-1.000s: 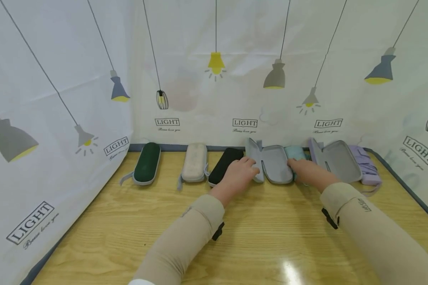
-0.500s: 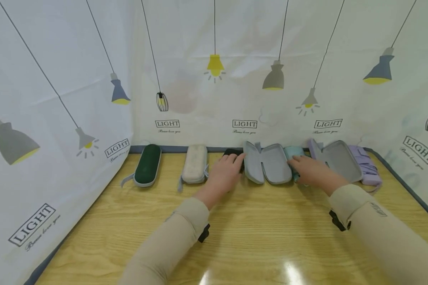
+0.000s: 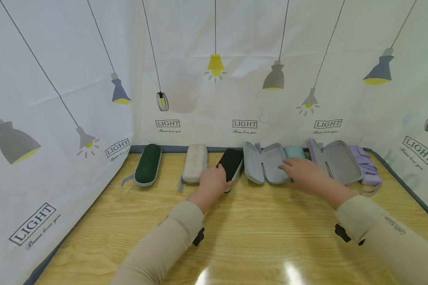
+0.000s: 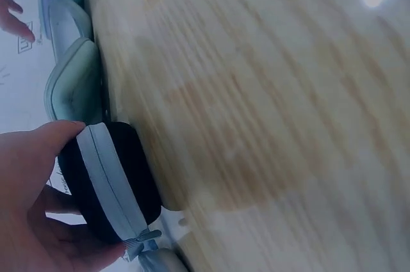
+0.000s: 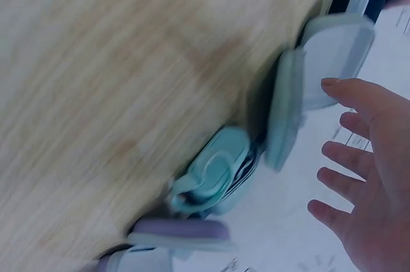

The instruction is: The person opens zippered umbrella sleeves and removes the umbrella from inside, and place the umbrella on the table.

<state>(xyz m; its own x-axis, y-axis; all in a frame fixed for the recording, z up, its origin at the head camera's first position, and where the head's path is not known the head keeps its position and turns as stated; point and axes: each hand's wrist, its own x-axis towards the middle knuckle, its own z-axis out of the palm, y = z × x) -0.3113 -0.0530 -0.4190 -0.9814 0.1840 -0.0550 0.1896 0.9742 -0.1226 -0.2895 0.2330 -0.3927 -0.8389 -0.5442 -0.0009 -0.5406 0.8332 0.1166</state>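
Note:
My left hand [image 3: 214,180] grips a black zip case [image 3: 232,162] at its near end. In the left wrist view, thumb and fingers lie around the case [image 4: 109,182], whose pale grey zipper band and pull face the camera. Beside it lies a spread pale green case [image 3: 276,162] with a grey lining. My right hand [image 3: 303,174] hovers over that case's right edge, holding nothing; the right wrist view shows its fingers spread apart. Partly hidden behind this hand is a small teal bundle [image 5: 214,169] with a strap.
A dark green case [image 3: 148,164] and a cream case [image 3: 195,163] lie closed to the left. On the right are an unzipped purple case [image 3: 342,160] and a strap-wrapped purple bundle [image 3: 365,166]. A lamp-print cloth [image 3: 199,99] rises behind the wooden table [image 3: 256,237].
My left hand has moved left and down from the pale green case's edge to the black case and taken hold of it. The right hand has left the teal bundle, shifting slightly left.

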